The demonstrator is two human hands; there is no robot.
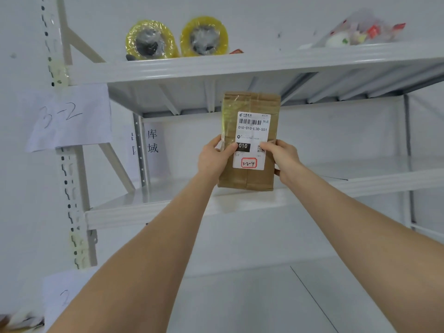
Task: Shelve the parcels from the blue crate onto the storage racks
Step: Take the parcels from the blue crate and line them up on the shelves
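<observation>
A brown cardboard parcel (249, 104) stands upright with its lower edge at the front of the white middle shelf (149, 212). Its white shipping label faces me, with a red-framed tag reading 3-2-4. My left hand (213, 159) grips the parcel's left side, thumb across the label. My right hand (283, 159) grips the right side, thumb on the label too. The blue crate is out of view.
The upper shelf (264, 63) carries two yellow tape rolls (151, 40) and a clear bag of small items (360, 30) at the right. A paper sign marked 3-2 (67, 116) hangs on the perforated left rack post. A white wall lies behind.
</observation>
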